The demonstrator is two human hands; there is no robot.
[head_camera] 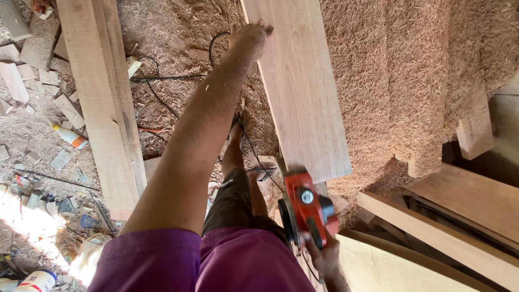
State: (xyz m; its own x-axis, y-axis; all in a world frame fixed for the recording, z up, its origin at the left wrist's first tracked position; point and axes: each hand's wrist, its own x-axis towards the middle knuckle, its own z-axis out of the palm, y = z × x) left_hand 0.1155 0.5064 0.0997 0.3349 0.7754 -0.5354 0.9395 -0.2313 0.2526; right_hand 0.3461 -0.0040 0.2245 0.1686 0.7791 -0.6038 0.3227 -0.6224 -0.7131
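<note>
Sawdust and shavings blanket the floor. At lower centre your right hand (324, 257) grips the red electric planer (307, 208), heavy and rigid; hold its handle. Upper centre, your left hand (250, 39) rests fingers curled on the stiff, smooth plank (303, 86).

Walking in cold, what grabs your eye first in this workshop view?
Probably the red power planer low in the middle, gripped by the right hand at the near end of a long pale plank. Next, the left hand, arm stretched out, resting on the plank's left edge near its far end. To the right, a thick heap of wood shavings covers everything.
</note>
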